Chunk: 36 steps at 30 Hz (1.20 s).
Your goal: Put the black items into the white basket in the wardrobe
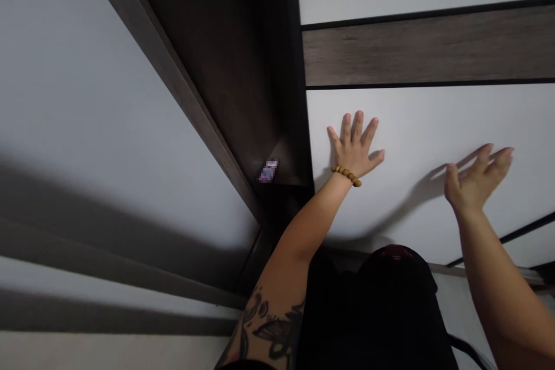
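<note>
A large white door panel [411,127] with a dark-edged wood-grain band [425,52] across it fills the right side. My left hand [355,147], with a brown bead bracelet [346,173] at the wrist, rests flat on the white part below the band, fingers spread. Farther right, my right hand [479,179] is held at the same panel, fingers stretched out and apart; its shadow falls on the white surface, and I cannot tell whether it touches. Neither hand holds anything. A dark gap [243,69] lies left of the panel's black edge.
Inside the dark opening lies a small pixelated item [269,170], its kind blurred out. A wood-toned frame [182,81] borders a pale panel [87,98] on the left. My dark-clothed legs [377,312] are below, with light floor [463,300] at the lower right.
</note>
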{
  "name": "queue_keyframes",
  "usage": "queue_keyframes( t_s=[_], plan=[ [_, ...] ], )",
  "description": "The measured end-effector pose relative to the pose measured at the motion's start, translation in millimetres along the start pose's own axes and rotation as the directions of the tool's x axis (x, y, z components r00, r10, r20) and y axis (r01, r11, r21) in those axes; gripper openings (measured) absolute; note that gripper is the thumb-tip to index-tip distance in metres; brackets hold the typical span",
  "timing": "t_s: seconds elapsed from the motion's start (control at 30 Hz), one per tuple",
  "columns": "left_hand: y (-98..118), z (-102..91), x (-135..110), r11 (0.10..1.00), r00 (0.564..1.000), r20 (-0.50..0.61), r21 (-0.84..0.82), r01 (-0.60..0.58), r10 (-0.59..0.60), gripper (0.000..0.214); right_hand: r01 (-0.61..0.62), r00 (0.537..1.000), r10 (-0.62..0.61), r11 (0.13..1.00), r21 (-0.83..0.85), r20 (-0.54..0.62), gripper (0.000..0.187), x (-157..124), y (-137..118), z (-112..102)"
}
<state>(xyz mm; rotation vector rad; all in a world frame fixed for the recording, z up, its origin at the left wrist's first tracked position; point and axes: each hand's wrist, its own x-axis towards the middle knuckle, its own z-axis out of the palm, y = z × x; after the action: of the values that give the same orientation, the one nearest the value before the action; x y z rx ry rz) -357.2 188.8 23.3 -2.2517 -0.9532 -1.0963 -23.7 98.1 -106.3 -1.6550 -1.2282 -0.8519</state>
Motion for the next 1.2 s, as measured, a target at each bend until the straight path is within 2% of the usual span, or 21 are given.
queue_keyframes(
  t_s=[0.1,0.2,0.3,0.37,0.63,0.77,1.03,1.2],
  plan=[
    [-9.1,7.1,4.1,0.999,1.0,0.013,0.031,0.023,-0.023,0.098,0.021,0.994,-0.024,0.999,-0.034,-0.102,0.105,7.7,24.4,-9.5],
    [-18.1,10.3,3.2,0.998,0.999,0.007,0.056,0.032,-0.033,0.094,0.009,0.984,-0.023,0.997,-0.078,-0.175,0.112,22.3,80.0,-6.5],
    [-25.2,12.3,2.3,0.996,0.999,-0.004,0.074,0.053,-0.053,0.089,-0.02,0.988,0.001,0.993,-0.118,-0.157,0.116,31.8,128.2,3.7],
    [-30.1,13.5,2.6,0.994,0.997,-0.005,0.075,0.075,-0.074,0.088,-0.017,0.995,0.003,0.991,-0.13,-0.103,0.113,31.5,141.5,7.3],
    [-53.7,17.7,2.4,0.988,0.987,-0.057,0.028,0.152,-0.15,0.086,0.108,0.991,-0.096,0.985,-0.131,0.093,0.1,9.8,133.1,-6.8],
    [-62.2,16.6,1.5,0.984,0.979,-0.092,-0.004,0.18,-0.18,0.086,0.164,0.98,-0.151,0.983,-0.089,0.132,0.098,4.9,137.7,-9.7],
    [-68.6,14.8,-2.4,0.977,0.967,-0.154,0.032,0.211,-0.203,0.091,0.173,0.97,-0.168,0.985,-0.012,0.176,0.094,3.7,125.2,-7.6],
    [-73.9,13.8,-4.7,0.973,0.964,-0.157,0.056,0.224,-0.213,0.094,0.07,0.959,-0.073,0.997,0.019,0.274,0.089,7.5,99.6,-22.4]
  ],
)
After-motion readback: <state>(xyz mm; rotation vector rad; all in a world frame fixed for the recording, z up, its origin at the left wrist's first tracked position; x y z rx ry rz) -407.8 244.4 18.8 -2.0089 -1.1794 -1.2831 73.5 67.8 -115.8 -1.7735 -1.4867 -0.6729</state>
